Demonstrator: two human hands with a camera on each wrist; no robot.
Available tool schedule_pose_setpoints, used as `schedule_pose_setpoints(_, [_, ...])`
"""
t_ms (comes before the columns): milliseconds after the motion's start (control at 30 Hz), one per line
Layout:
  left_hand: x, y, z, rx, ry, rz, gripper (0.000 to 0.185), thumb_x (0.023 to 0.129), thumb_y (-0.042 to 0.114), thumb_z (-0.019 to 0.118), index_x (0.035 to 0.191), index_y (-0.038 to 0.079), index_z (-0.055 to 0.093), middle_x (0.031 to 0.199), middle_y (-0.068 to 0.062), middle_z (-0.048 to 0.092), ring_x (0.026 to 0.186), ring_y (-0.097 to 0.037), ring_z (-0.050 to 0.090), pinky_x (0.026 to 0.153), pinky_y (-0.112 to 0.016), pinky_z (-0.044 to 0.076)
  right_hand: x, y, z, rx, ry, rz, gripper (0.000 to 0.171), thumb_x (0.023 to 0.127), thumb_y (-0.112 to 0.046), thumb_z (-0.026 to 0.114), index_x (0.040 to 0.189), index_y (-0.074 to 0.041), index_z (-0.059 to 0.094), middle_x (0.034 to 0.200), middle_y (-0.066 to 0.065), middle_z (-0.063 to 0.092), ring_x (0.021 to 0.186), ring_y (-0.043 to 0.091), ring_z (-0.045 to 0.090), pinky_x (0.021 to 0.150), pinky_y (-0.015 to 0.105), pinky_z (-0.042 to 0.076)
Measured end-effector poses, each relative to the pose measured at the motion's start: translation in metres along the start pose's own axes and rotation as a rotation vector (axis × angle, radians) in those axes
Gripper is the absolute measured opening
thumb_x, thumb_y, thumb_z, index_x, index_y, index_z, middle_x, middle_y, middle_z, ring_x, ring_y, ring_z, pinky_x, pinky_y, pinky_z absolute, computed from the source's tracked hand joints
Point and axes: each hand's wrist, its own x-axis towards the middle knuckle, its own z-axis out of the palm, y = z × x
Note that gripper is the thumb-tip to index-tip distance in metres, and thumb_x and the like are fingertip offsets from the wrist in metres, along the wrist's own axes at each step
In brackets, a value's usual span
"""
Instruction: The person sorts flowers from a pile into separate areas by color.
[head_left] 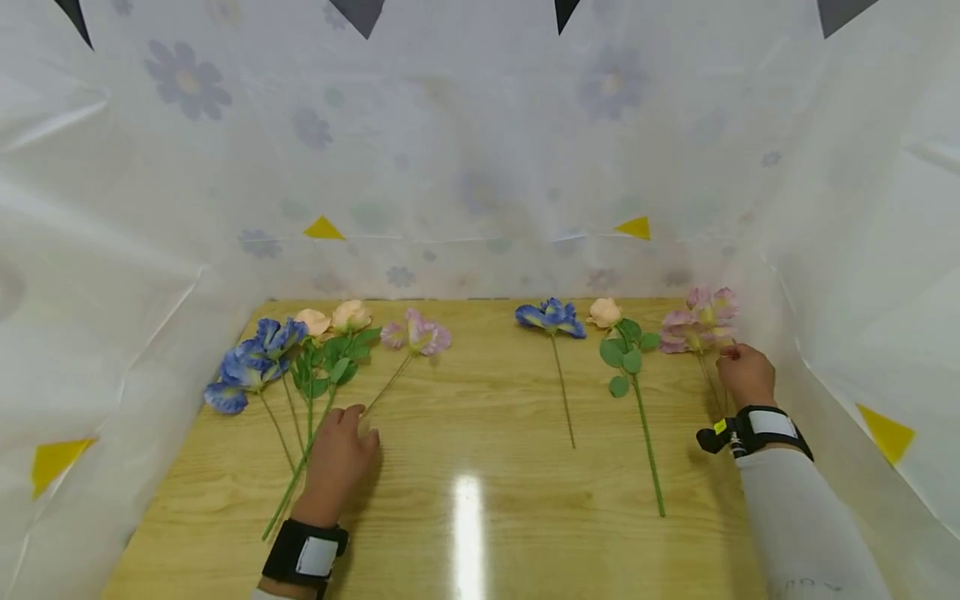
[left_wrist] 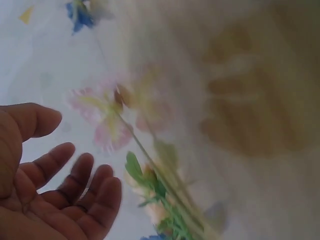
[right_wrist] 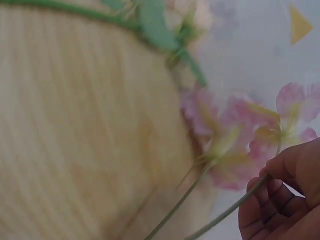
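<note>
At the table's right, my right hand [head_left: 746, 375] pinches the thin green stem [right_wrist: 235, 206] of a pink artificial flower [right_wrist: 282, 132] between thumb and fingertips, just under its bloom. A second pink flower [right_wrist: 225, 150] lies close beside it. On the left side, my left hand [head_left: 341, 454] hovers with loosely bent, parted fingers and nothing between them. It is nearest the stem of a single pink flower [head_left: 422, 335] and the stems of the peach roses [head_left: 351, 317]. Blue flowers [head_left: 247, 367] lie left of those roses.
Between the hands, a blue flower [head_left: 551, 318] and a peach rose [head_left: 604, 312] with round green leaves lie apart on the wooden table [head_left: 510, 400]. Pale plastic sheeting [head_left: 480, 167] with printed flowers and yellow triangles encloses the back and both sides.
</note>
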Motion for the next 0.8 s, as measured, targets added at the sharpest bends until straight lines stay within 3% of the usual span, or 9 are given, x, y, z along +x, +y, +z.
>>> schedule_pose_setpoints(133, [0.007, -0.01, -0.006, 0.065, -0.158, -0.088, 0.049, 0.093, 0.01, 0.063, 0.132, -0.015, 0.049, 0.115, -0.038, 0.05, 0.1, -0.056, 0.052, 0.082, -0.061, 0.046, -0.003, 0.011, 0.005, -0.011, -0.044, -0.01, 0.039, 0.096, -0.011, 0.044, 0.121, 0.016, 0.057, 0.116, 0.037, 0.058, 0.098, 0.052, 0.055, 0.082, 0.059, 0.045])
schedule_pose_setpoints(200, [0.007, -0.012, -0.006, 0.096, -0.2, -0.097, 0.049, 0.093, 0.01, 0.061, 0.132, -0.017, 0.047, 0.115, -0.04, 0.049, 0.1, -0.059, 0.051, 0.084, -0.062, 0.044, -0.005, 0.014, 0.006, 0.001, -0.051, -0.001, 0.04, 0.097, -0.013, 0.045, 0.121, 0.016, 0.056, 0.117, 0.038, 0.057, 0.1, 0.052, 0.055, 0.084, 0.06, 0.045])
schedule_pose_setpoints(300, [0.005, -0.015, -0.004, 0.145, -0.184, -0.054, 0.042, 0.091, 0.004, 0.06, 0.124, -0.019, 0.051, 0.105, -0.04, 0.052, 0.091, -0.058, 0.054, 0.08, -0.062, 0.046, -0.009, 0.015, 0.005, 0.031, -0.063, 0.041, 0.044, 0.101, -0.02, 0.045, 0.126, 0.016, 0.053, 0.123, 0.038, 0.054, 0.104, 0.052, 0.053, 0.085, 0.059, 0.045])
schedule_pose_setpoints(467, [-0.003, -0.016, -0.006, 0.185, -0.103, 0.014, 0.008, 0.092, -0.006, 0.052, 0.094, -0.012, 0.057, 0.081, -0.027, 0.05, 0.07, -0.048, 0.054, 0.064, -0.056, 0.047, -0.015, 0.005, 0.003, 0.066, -0.06, 0.067, 0.053, 0.102, -0.026, 0.044, 0.133, 0.017, 0.046, 0.129, 0.039, 0.048, 0.11, 0.053, 0.049, 0.089, 0.061, 0.042])
schedule_pose_setpoints(533, [-0.006, -0.014, -0.008, 0.187, -0.102, 0.019, 0.009, 0.093, -0.008, 0.049, 0.088, -0.008, 0.056, 0.078, -0.022, 0.047, 0.067, -0.043, 0.052, 0.06, -0.053, 0.046, -0.019, 0.002, 0.003, 0.075, -0.036, 0.054, 0.053, 0.102, -0.025, 0.045, 0.134, 0.018, 0.045, 0.13, 0.039, 0.047, 0.112, 0.054, 0.048, 0.09, 0.062, 0.041])
schedule_pose_setpoints(800, [-0.006, -0.016, -0.005, 0.243, -0.162, 0.049, 0.013, 0.093, -0.012, 0.049, 0.097, -0.007, 0.061, 0.08, -0.019, 0.053, 0.074, -0.038, 0.058, 0.062, -0.049, 0.049, -0.037, -0.011, 0.018, 0.174, 0.148, -0.019, 0.047, 0.101, -0.021, 0.047, 0.132, 0.013, 0.053, 0.128, 0.035, 0.05, 0.116, 0.051, 0.046, 0.092, 0.062, 0.038])
